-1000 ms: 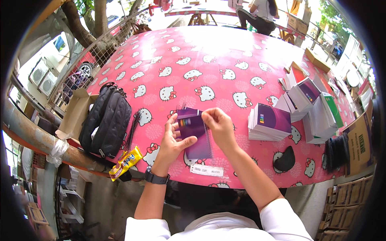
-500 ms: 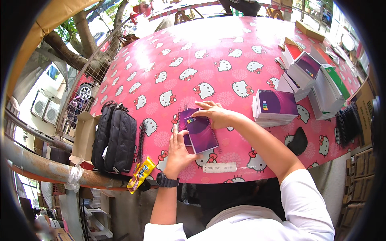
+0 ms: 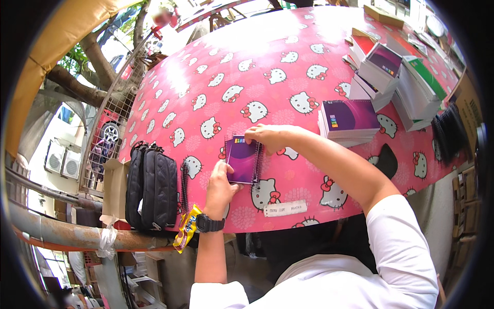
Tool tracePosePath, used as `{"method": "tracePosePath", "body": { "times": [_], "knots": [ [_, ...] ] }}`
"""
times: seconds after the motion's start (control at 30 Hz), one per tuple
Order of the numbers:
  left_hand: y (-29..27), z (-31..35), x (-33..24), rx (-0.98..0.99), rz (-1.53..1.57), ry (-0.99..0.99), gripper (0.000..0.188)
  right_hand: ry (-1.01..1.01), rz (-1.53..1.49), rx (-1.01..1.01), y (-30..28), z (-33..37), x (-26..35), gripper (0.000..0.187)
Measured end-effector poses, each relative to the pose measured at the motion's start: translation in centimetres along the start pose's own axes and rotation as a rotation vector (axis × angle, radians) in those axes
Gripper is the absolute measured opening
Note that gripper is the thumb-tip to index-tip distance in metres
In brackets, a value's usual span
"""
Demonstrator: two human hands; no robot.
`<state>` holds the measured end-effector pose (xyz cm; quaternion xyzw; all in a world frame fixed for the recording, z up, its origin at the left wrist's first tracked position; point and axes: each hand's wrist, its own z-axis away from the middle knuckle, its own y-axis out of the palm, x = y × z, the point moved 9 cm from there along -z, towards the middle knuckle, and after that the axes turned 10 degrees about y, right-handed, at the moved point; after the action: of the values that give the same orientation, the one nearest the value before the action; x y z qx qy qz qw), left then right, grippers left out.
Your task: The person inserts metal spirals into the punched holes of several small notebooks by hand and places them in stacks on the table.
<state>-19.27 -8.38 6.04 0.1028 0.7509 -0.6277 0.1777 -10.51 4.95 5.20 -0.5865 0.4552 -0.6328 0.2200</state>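
Observation:
A purple-covered spiral notebook [image 3: 241, 162] lies near the table's front, with its dark coil along the right side. My left hand [image 3: 220, 186] is closed on the lower left of the notebook, fingers along the side and thumb at the bottom edge. Curled over the upper right corner, next to the coil, my right hand [image 3: 263, 137] grips the same notebook. Its fingertips partly cover the cover's top. Whether a second notebook lies underneath is hard to see. A loose black coil [image 3: 184, 188] rests left of my left hand.
A black bag [image 3: 152, 185] and an open cardboard box [image 3: 114, 188] stand at the left. A yellow snack packet [image 3: 187, 229] lies by my left wrist. At the right are stacked purple notebooks [image 3: 350, 118], paper stacks [image 3: 417, 95], black coils [image 3: 446, 134] and a dark rounded object [image 3: 387, 161]. A white label strip [image 3: 285, 208] lies in front.
Two notebooks that overlapped at an angle now appear as one squared outline, turned straighter. My right hand has curled its fingers onto the upper right corner. The whole view has shifted slightly.

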Motion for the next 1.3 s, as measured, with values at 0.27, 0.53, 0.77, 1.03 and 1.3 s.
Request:
{"method": "tracePosePath", "body": {
  "times": [0.27, 0.53, 0.77, 1.03, 1.3],
  "knots": [
    [0.7, -0.7, 0.3, 0.015, 0.123, 0.123, 0.056, 0.061, 0.079, 0.089, -0.3, 0.0, -0.6, 0.044],
    [0.0, -1.0, 1.7, 0.072, 0.321, -0.048, 0.048, 0.100, 0.017, 0.049, 0.2, -0.3, -0.8, 0.050],
    [0.2, 0.4, -0.7, 0.040, 0.004, 0.071, 0.037, 0.056, 0.092, 0.105, 0.6, -1.1, -0.6, 0.041],
    [0.3, 2.0, 2.1, -0.038, 0.205, -0.121, 0.035, 0.121, 0.111, 0.201, 1.5, -2.7, 1.3, 0.031],
    [-0.6, 1.2, 1.1, -0.153, 0.110, -0.098, 0.035, -0.001, 0.160, 0.065, 2.4, -4.9, 0.4, 0.025]
  ]
}}
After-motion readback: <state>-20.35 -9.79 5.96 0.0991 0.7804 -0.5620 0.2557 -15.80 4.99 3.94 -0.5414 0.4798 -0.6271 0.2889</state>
